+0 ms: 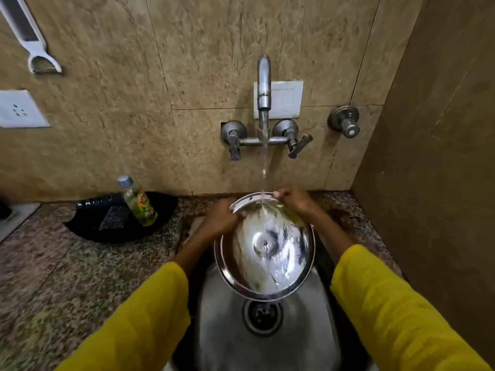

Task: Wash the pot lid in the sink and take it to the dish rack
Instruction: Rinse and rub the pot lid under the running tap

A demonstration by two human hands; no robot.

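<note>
Over the sink [316, 325] I hold the pot lid [265, 247] with both hands, tilted up toward me so its shiny inner face shows. Water from the tap [264, 84] falls onto the lid's far edge and runs down across it. My left hand [222, 219] grips the rim at the upper left, fingers curled together over the edge. My right hand [294, 200] pinches the far rim at the top, thumb pressed against it, the other fingers hidden behind the lid. The drain [262, 314] sits just below the lid's near edge. On the counter [80, 277] to the left, 1 soap bottle [138, 200] leans in a black tray [88, 226] beside a sponge [115, 218].
</note>
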